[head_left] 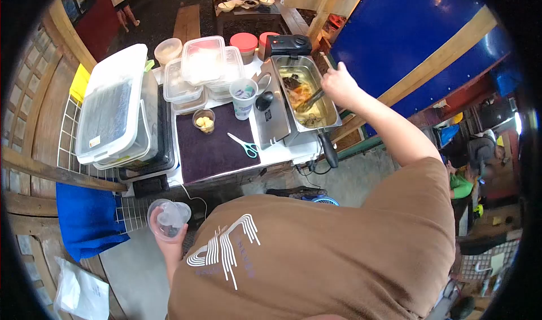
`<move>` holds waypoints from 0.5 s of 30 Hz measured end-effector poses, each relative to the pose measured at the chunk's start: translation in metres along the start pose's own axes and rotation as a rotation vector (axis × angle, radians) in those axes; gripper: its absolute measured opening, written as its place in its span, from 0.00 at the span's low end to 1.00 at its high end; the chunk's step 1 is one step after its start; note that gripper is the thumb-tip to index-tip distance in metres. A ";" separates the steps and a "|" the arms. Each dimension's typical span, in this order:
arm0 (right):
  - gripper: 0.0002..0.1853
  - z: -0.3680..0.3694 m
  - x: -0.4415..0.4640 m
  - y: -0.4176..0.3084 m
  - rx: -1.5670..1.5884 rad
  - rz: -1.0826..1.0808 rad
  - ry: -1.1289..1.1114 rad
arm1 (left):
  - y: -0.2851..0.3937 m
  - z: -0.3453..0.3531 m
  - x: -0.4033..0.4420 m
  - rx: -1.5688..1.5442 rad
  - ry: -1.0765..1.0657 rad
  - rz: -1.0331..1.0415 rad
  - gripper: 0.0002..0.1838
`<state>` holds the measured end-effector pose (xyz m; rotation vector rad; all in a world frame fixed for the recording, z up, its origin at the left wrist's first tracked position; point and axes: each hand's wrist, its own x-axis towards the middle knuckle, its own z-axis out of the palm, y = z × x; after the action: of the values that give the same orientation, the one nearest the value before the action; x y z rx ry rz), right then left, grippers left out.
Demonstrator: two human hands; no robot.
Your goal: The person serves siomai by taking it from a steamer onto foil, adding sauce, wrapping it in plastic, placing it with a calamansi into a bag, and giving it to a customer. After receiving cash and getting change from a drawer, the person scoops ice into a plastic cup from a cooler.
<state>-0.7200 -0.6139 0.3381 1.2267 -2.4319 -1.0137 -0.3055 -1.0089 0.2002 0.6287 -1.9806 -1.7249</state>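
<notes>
My right hand (340, 87) is closed round a dark, long utensil that looks like tongs (310, 101). Its far end dips into the deep fryer (333, 117), where brownish-orange food (300, 92) and something darker lie in yellowish oil. Low on the left, away from the table, my left hand (169, 235) grips a clear plastic cup (164, 214), with what looks like a lid or second clear piece against it. Left of the fryer stand a patterned cup (244, 105), teal-handled scissors (249, 149) and a small cup of pale yellow pieces (204, 121).
Lidded plastic tubs (202, 60) and a red-lidded jar (243, 44) crowd the table's back. A big clear bin (110, 114) stands at left. The fryer's black basket handle (327, 150) juts toward me, above hanging cables. Other people (463, 184) are at far right.
</notes>
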 end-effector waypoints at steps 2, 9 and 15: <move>0.05 -0.001 -0.006 -0.011 -0.021 -0.068 0.000 | 0.001 0.002 0.004 -0.009 -0.015 0.012 0.47; 0.05 0.032 0.019 -0.004 -0.010 -0.001 -0.061 | 0.011 0.008 0.015 0.019 -0.030 0.061 0.47; 0.06 0.032 0.056 0.031 -0.036 0.164 0.028 | 0.027 0.009 0.010 -0.025 0.041 0.056 0.46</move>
<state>-0.7898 -0.6292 0.3304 1.0040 -2.4354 -0.9816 -0.3204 -1.0042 0.2263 0.5893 -1.9281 -1.6871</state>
